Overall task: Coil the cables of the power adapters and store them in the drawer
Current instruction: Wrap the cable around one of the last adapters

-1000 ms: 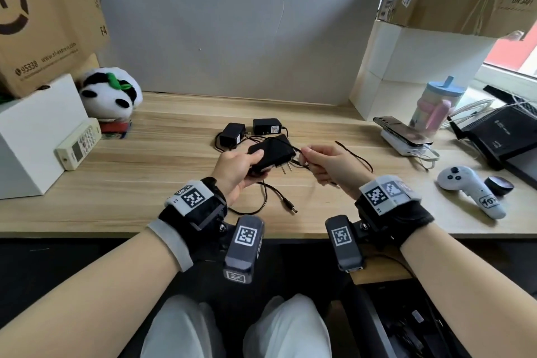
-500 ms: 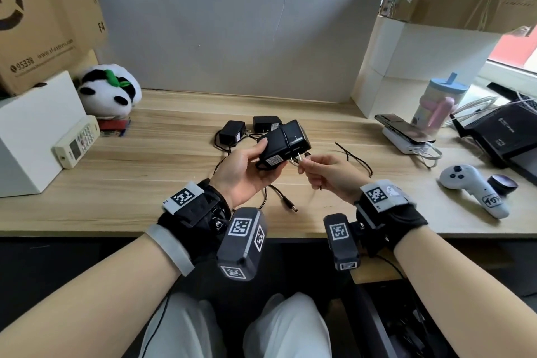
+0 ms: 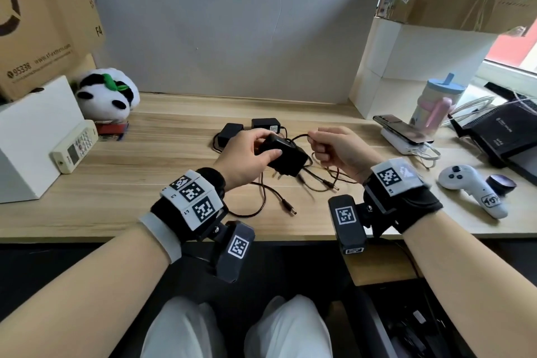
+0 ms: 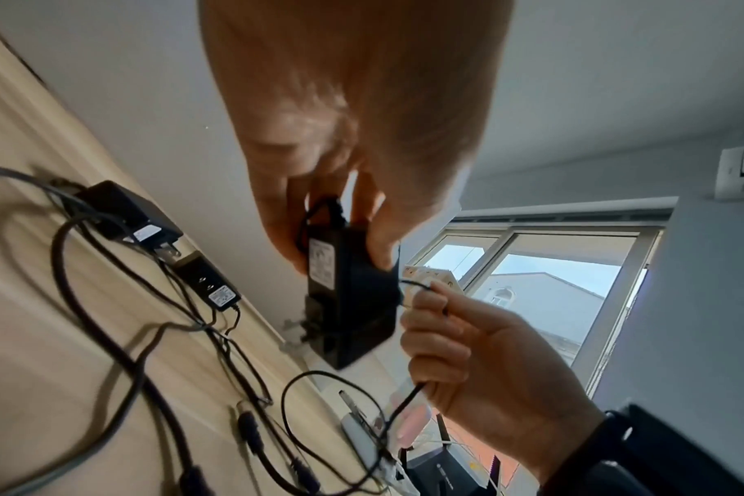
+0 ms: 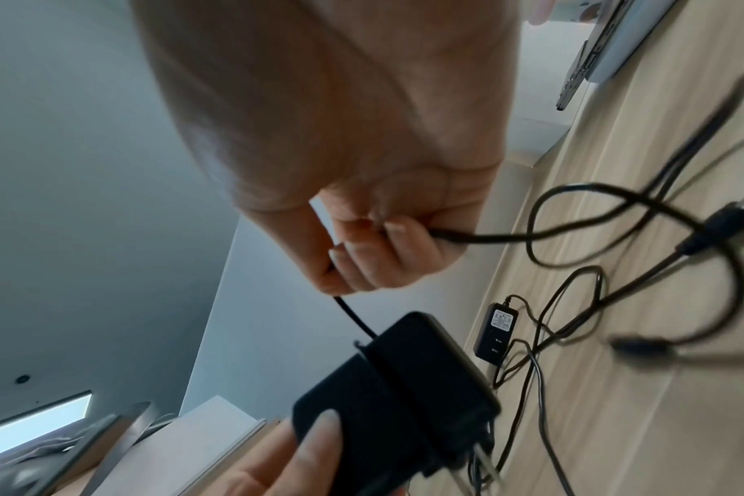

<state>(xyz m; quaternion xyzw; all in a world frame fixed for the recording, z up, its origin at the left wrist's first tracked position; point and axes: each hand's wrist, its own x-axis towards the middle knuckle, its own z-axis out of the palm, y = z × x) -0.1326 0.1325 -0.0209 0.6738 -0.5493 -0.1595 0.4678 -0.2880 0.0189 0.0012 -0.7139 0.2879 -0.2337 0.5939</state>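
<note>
My left hand (image 3: 247, 152) grips a black power adapter (image 3: 286, 157) just above the desk, thumb on its near face, prongs pointing toward me. In the left wrist view the adapter (image 4: 353, 295) hangs from my fingers. My right hand (image 3: 340, 151) is fisted to the right of it and pinches its thin black cable (image 3: 299, 136) close to the body; the right wrist view shows the cable (image 5: 355, 317) running from my right hand (image 5: 362, 241) to the adapter (image 5: 396, 396). Two more adapters (image 3: 231, 131) (image 3: 266, 124) lie behind, their cables and barrel plugs (image 3: 287, 208) loose on the desk.
A panda plush (image 3: 107, 93), a remote control (image 3: 75, 148) and a white box (image 3: 29, 136) stand at the left. On the right are a phone on a power bank (image 3: 404, 136), a cup (image 3: 436, 104), a white controller (image 3: 470, 186) and a black device (image 3: 505, 136).
My left hand has turned the adapter over and lowered it, prongs now toward me. My right hand has drawn the cable up and to the right.
</note>
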